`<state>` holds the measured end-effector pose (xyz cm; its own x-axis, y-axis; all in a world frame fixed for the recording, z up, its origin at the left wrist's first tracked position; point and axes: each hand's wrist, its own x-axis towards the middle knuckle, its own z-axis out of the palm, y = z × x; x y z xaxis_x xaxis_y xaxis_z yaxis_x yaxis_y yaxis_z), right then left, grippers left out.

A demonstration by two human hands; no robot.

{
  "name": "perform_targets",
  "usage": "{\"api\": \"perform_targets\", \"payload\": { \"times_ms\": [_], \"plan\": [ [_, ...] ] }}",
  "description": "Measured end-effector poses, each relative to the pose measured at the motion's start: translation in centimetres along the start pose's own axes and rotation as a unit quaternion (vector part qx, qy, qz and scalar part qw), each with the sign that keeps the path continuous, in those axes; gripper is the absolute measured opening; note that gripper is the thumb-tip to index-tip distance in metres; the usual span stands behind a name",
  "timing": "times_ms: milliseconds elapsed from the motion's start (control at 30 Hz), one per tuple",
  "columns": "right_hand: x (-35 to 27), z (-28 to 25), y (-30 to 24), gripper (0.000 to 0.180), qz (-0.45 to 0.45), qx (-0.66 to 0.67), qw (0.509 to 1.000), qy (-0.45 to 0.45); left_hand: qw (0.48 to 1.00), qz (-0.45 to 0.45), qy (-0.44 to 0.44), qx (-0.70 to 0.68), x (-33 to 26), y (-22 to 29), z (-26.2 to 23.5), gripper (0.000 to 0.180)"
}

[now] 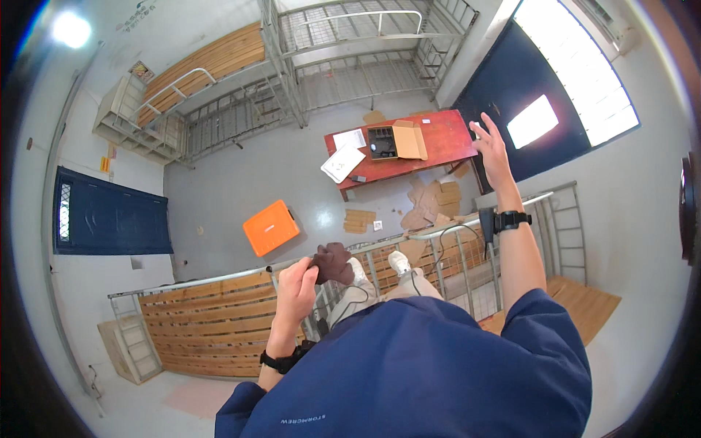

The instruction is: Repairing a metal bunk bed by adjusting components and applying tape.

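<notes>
A matte, dark brown cloth (334, 264), crumpled and uneven-edged, hung left of centre on the near side, partly hiding the left white shoe (358, 271). The left hand (296, 286) had its fingers pinched shut on the cloth's left edge. The right hand (494, 152), raised farther off at right, had fingers loosely spread, holding nothing visible, beside the red bench (445, 139).

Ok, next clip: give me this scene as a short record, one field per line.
Left hand: pinching a dark brown, soft-looking crumpled item
Right hand: raised, fingers extended; no held object clearly visible
Furniture: red rectangular table bearing an open brown cardboard box and white paper sheets
Grey floor: orange rectangular box, flattened brown cardboard pieces
Background: dark blue door at left
</notes>
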<state>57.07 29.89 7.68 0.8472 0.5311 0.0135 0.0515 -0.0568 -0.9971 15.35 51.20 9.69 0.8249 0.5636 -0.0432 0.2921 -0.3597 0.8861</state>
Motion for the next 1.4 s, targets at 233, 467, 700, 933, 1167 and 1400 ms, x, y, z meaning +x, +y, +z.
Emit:
{"api": "perform_targets", "payload": {
  "times_ms": [233, 467, 700, 933, 1167, 1400],
  "plan": [
    [4.8, 3.3, 1.0, 0.048, -0.028, 0.003, 0.993, 0.112, 0.999, 0.028, 0.037, -0.013, -1.1, -0.2, -0.7, 0.016],
    [6.2, 8.2, 0.6, 0.041, -0.048, -0.015, 0.997, 0.051, 0.996, -0.003, 0.087, -0.020, -2.2, -1.1, -2.3, 0.018],
    [4.8, 14.1, -1.9, 0.014, -0.041, 0.104, 0.989, -0.097, 0.989, 0.006, 0.137, -0.050, -3.1, -1.7, -2.8, 0.019],
    [2.7, 16.8, -4.7, 0.019, 0.030, 0.159, 0.968, -0.190, 0.985, 0.014, 0.165, -0.053, -2.9, -1.2, -2.8, 0.020],
    [-4.9, 21.2, -10.4, 0.025, 0.043, 0.237, 0.911, -0.335, 0.964, 0.053, 0.168, -0.198, 0.9, 0.6, -2.0, 0.016],
    [-9.4, 22.8, -12.3, 0.017, 0.032, 0.206, 0.895, -0.395, 0.933, 0.051, 0.060, -0.352, 3.5, 5.6, -2.1, 0.018]
  ]
}}
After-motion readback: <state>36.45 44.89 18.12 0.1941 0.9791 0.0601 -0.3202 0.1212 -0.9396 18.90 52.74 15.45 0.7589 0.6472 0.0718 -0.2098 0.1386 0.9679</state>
